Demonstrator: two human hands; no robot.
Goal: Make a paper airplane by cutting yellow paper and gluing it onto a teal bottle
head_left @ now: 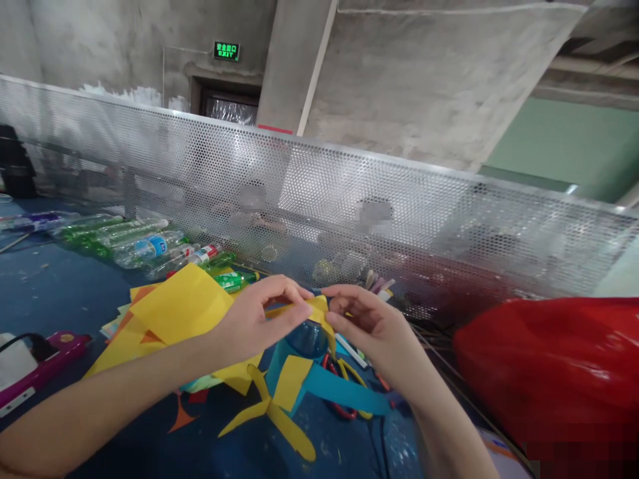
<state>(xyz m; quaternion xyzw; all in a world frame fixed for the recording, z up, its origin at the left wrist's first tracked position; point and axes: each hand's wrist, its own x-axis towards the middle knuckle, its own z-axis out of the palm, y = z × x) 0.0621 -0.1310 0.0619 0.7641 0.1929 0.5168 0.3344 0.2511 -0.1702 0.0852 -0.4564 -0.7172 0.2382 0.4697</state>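
My left hand (267,316) and my right hand (367,322) meet in the middle, both pinching a yellow paper strip (318,308). Just below the strip is a blue paper piece with a dark, shiny round part (307,338); whether they are joined I cannot tell. From it a long blue paper strip (347,387) runs to the right, and a yellow paper patch (292,382) lies across its left part. A three-bladed yellow paper shape (269,406) is in front, near the patch.
Yellow and orange paper sheets (182,303) are piled left of my hands. Scissors with red handles (344,411) lie partly under the blue strip. Several plastic bottles (150,246) line the back left. A purple power strip (62,352), perforated metal screen (224,159) and red bag (549,359) surround the space.
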